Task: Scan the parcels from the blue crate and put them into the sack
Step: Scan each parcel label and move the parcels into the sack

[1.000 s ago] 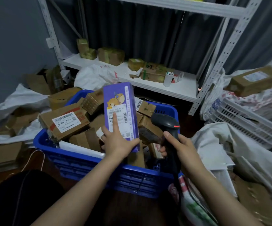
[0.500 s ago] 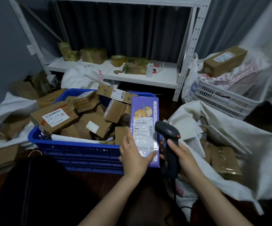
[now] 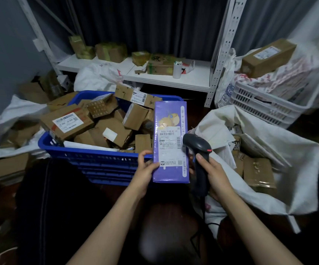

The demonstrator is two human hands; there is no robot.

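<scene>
The left hand (image 3: pixel 146 170) grips the purple parcel (image 3: pixel 171 142) upright by its lower left edge, over the blue crate's (image 3: pixel 97 158) near right corner. The right hand's (image 3: pixel 211 172) fingers wrap the scanner (image 3: pixel 197 150), touching the parcel's label. The white sack (image 3: pixel 265 134) lies open just right.

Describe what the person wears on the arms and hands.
Nothing. The left hand and right hand are ungloved, no rings visible. The left forearm and right forearm are bare to the frame's edge: no sleeves, watch or bracelet in view.
</scene>
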